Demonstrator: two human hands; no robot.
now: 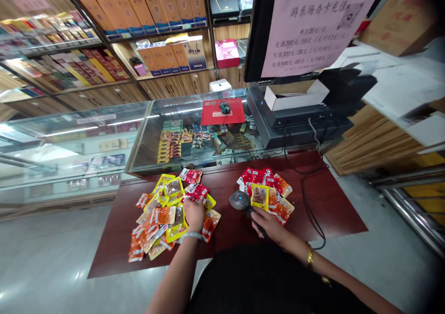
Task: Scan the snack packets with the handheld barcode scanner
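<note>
My right hand (267, 226) is wrapped round the handle of a black barcode scanner (239, 200), its head pointing left. Under and beyond the scanner lies a smaller pile of snack packets: red packets (259, 176), a yellow packet (259, 196) on top and orange packets (283, 208). My left hand (194, 215) pinches a red snack packet (197, 191) at the right side of a larger pile; its fingertips are partly hidden. That pile mixes yellow packets (174, 189) and orange packets (163, 215), several overlapping. Both piles rest on a dark red tabletop (225, 230).
A glass display counter (194, 158) stands behind the tabletop, with a mouse (224, 107) on a red mat (208, 116). At right are a monitor back with a pink notice (302, 31), a cash drawer (295, 119) and a loose black cable (306, 198). Shelves hold orange boxes (139, 8).
</note>
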